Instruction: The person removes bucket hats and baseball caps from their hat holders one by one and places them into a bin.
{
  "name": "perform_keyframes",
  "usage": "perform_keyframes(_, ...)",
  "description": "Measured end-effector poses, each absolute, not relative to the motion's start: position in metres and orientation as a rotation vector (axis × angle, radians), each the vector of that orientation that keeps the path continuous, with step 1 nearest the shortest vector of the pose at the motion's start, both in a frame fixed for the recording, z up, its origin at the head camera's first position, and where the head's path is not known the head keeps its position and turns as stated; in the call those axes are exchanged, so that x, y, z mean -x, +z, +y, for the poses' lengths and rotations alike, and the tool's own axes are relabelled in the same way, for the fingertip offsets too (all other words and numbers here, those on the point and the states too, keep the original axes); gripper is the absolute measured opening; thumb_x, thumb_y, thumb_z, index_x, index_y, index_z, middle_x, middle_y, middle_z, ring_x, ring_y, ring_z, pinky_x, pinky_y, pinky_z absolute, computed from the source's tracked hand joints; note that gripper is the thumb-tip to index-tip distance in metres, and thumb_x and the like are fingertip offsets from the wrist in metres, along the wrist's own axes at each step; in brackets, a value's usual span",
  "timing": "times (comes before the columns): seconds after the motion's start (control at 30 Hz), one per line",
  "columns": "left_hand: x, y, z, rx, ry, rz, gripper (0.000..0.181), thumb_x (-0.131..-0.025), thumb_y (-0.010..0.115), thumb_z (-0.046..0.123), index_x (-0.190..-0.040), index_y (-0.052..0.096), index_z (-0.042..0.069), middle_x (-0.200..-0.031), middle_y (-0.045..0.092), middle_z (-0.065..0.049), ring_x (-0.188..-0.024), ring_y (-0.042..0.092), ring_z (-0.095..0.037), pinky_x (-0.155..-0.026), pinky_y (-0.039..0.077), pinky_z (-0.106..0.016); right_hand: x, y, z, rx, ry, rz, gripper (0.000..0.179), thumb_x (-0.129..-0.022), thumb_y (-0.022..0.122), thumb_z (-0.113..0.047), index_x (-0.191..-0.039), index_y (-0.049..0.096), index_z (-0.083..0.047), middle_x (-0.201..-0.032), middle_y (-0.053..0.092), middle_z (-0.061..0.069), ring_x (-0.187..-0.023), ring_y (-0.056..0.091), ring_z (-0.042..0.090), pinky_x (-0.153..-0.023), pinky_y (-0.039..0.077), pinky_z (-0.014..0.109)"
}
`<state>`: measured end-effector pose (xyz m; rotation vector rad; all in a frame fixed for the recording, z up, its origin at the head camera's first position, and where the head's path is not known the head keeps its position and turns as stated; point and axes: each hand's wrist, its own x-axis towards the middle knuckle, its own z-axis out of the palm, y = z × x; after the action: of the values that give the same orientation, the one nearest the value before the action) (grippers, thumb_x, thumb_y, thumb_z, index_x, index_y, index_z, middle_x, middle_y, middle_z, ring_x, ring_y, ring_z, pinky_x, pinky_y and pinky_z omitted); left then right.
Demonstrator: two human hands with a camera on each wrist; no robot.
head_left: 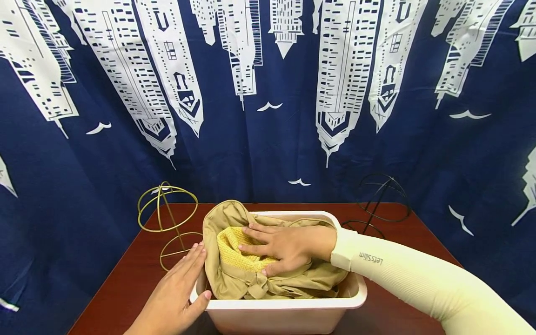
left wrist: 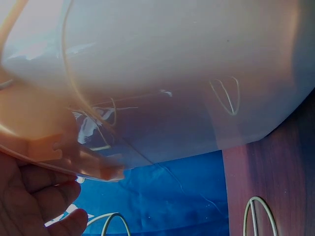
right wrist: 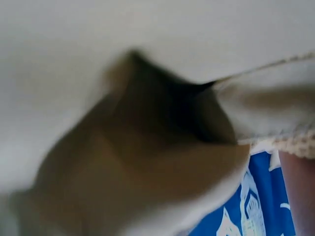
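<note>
A pale plastic bin point(head_left: 284, 304) stands on the table, filled with khaki fabric point(head_left: 215, 279) that looks like a brimmed hat. Inside that fabric lies a yellow knitted piece point(head_left: 234, 253). My right hand point(head_left: 289, 246) rests on both, fingers spread and fairly straight, fingertips on the knit. At the bin's left rim, my left hand point(head_left: 177, 291) lies with extended fingers, thumb near the front corner. The left wrist view shows the bin's outer wall point(left wrist: 172, 59) and several fingers point(left wrist: 54, 199) beside its rim. Blurred khaki cloth point(right wrist: 138, 182) fills much of the right wrist view.
A gold wire stand point(head_left: 173, 221) is behind the left hand. Its black counterpart point(head_left: 377, 205) stands at the back right. The reddish-brown table point(head_left: 121, 279) ends at a navy curtain point(head_left: 276, 144) with white building prints.
</note>
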<state>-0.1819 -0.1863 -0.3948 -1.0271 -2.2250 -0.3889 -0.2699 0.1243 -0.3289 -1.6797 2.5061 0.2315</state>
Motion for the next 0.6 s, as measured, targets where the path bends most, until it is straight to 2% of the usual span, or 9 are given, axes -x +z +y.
perform_keyframes(0.2,0.183,-0.39,-0.185,1.027,-0.4,-2.244,0.069,-0.088,0.065,0.032,-0.137,0.049,-0.014,-0.146,0.046,-0.025,-0.133,0.047,-0.039,-0.118,0.011,-0.021,0.27,-0.339,0.117,1.464,0.183,2.465,0.068,-0.102,0.035,-0.055,-0.16,0.009,-0.033,-0.166,-0.004,0.007,-0.15,-0.008,0.022,-0.121,0.008,0.044)
perform_keyframes(0.37,0.181,-0.393,-0.186,1.018,-0.399,-2.247,0.07,-0.088,0.065,0.034,-0.137,0.049,-0.013,-0.146,0.047,-0.025,-0.134,0.047,-0.038,-0.118,0.011,-0.021,0.269,-0.338,0.118,1.512,0.197,2.481,0.068,-0.101,0.033,-0.058,-0.16,0.01,-0.032,-0.166,0.0,0.007,-0.151,-0.003,0.022,-0.12,0.012,0.045)
perform_keyframes(0.5,0.182,-0.395,-0.188,1.037,-0.389,-2.205,0.069,-0.091,0.062,0.037,-0.137,0.049,-0.014,-0.144,0.049,-0.026,-0.143,0.035,-0.028,-0.118,0.011,-0.022,0.261,-0.322,0.119,1.608,0.307,2.58,0.072,-0.099,0.03,-0.066,-0.16,0.013,-0.031,-0.166,0.006,0.008,-0.151,0.004,0.025,-0.12,0.017,0.047)
perform_keyframes(0.6,0.184,-0.394,-0.187,1.064,-0.381,-2.172,0.069,-0.093,0.06,0.037,-0.137,0.049,-0.014,-0.143,0.049,-0.027,-0.146,0.025,-0.02,-0.119,0.011,-0.022,0.249,-0.296,0.118,1.561,0.35,2.651,0.077,-0.097,0.036,-0.067,-0.16,0.015,-0.028,-0.166,0.009,0.01,-0.151,0.008,0.026,-0.12,0.018,0.045)
